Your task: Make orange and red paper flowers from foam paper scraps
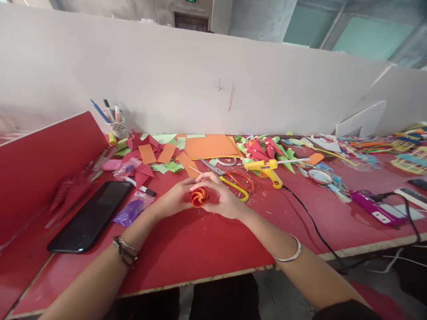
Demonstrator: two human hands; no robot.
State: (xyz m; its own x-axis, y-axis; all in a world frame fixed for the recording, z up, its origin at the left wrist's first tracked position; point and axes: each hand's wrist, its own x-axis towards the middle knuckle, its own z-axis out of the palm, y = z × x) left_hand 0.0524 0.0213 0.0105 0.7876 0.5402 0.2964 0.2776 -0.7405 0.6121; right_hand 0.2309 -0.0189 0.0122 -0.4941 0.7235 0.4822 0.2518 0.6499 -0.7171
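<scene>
An orange paper swirl point(199, 198), with its curved folds facing me, is held low over the red table. My left hand point(175, 197) closes on its left side. Fingers of my right hand point(223, 195) curl over its top and right side. A thin pale stick point(194, 170) shows just beyond the fingertips; whether it is joined to the swirl I cannot tell. Right behind my hands lie scissors point(237, 181) with orange and yellow handles. To their right rests a yellow glue gun point(268, 171), its cord running toward the table's front edge.
Orange paper sheets point(210, 146) and red paper pieces point(144, 173) lie at the back. Red and green paper shapes point(263, 149) are heaped beside them. A black phone point(90, 218) is at left, a pen cup point(119, 128) behind, a purple power strip point(378, 208) at right.
</scene>
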